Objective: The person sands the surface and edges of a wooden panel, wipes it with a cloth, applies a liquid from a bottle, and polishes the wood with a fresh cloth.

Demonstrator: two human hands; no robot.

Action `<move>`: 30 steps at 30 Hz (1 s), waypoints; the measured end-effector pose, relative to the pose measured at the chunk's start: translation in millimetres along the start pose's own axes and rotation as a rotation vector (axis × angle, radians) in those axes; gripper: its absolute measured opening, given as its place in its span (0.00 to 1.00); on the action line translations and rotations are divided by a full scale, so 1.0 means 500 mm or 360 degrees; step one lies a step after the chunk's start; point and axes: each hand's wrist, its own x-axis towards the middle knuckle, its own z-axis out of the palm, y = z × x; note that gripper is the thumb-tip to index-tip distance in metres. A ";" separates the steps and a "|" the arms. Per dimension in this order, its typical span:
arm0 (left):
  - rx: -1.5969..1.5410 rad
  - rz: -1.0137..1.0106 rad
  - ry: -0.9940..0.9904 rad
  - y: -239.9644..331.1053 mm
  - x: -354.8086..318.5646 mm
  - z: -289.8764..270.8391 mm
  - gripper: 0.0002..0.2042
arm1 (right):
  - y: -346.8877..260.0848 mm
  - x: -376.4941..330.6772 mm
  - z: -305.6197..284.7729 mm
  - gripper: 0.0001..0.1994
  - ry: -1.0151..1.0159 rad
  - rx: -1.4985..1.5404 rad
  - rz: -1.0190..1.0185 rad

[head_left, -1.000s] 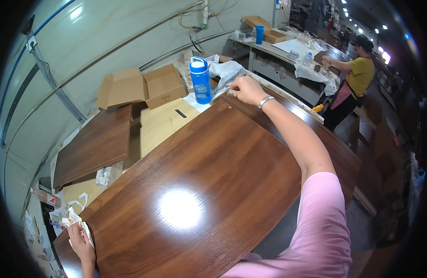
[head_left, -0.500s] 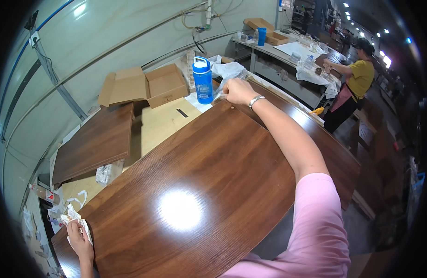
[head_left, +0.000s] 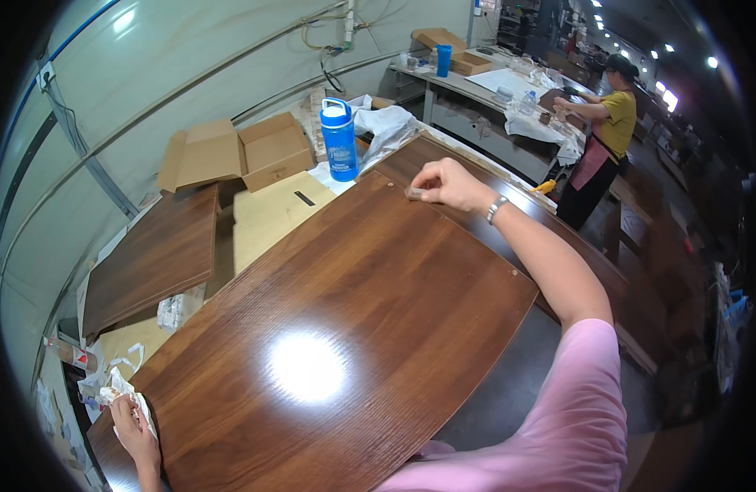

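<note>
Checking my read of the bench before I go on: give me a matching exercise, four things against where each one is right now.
Things:
1. blue bottle
2. white cloth
3. open cardboard box
4. small brown piece

Places:
A. pinched in the right hand, on the large wooden panel
B. by the wall, left of the bottle
C. in the left hand, at the panel's near left end
D. upright just past the panel's far edge

Pairs: 1-D, 2-C, 3-B, 4-A

Blue bottle beside open cardboard boxes; person in yellow shirt at far bench.
</note>
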 end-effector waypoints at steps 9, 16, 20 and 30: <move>0.0114 0.0067 0.0004 -0.015 -0.002 0.006 0.06 | -0.066 -0.295 -0.108 0.09 -0.0235 0.0192 0.0247; 0.0106 0.0105 0.0031 -0.031 0.003 0.017 0.06 | -0.055 -0.200 -0.050 0.10 0.0174 0.0229 0.0015; 0.0137 0.0091 0.0071 -0.035 0.004 0.018 0.05 | -0.041 -0.155 -0.025 0.10 0.0105 0.0014 -0.0147; 0.0124 0.0044 0.0056 -0.032 0.001 0.022 0.05 | -0.075 -0.434 -0.123 0.12 0.0112 0.0031 0.0444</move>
